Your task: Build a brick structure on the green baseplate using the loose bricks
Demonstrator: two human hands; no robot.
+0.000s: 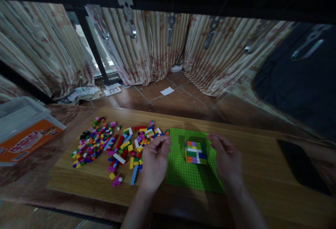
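A small block built of stacked multicoloured toy bricks [193, 152] stands on a green studded baseplate [174, 174], with orange, purple, white, yellow, green and blue showing on top. My left hand [156, 159] hovers over the plate's left edge, its fingers curled in and the thumb near the forefinger. On the other side, my right hand [228, 157] covers part of the plate's right edge, fingertips bent together. Whether either hand pinches a small piece cannot be made out. Neither hand touches the brick block.
Loose toy bricks [119, 148] lie spread over the left half of the wooden table [257, 173]. A dark flat slab [301, 166] rests at the right end. An orange-labelled plastic tub [28, 134] stands at the far left, and metal hooks [170, 29] hang above.
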